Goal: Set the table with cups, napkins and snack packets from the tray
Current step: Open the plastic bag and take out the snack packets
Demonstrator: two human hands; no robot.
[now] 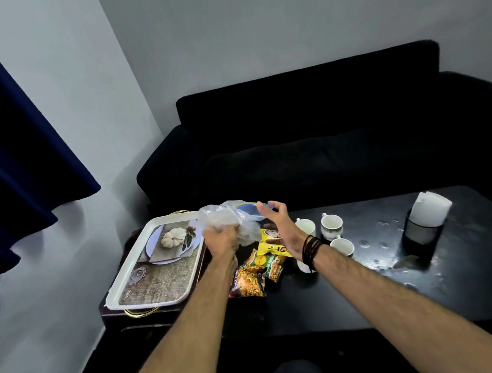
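Note:
My left hand (222, 241) grips a clear plastic bag (227, 220) above the right edge of the white tray (128, 272), which carries a printed pumpkin picture. My right hand (280, 227) hovers open just right of the bag, fingers spread, a dark bracelet on the wrist. Below the hands, colourful snack packets (257, 273) lie on the black table (365, 294). Three white cups (331, 223) stand right of the packets, one partly behind my right wrist. A holder with white napkins (426, 213) stands at the far right.
A black sofa (323, 139) runs behind the table. A dark blue curtain (15, 145) hangs at the left against the white wall. The tray rests on a dark stand with gold handles (140, 312) left of the table.

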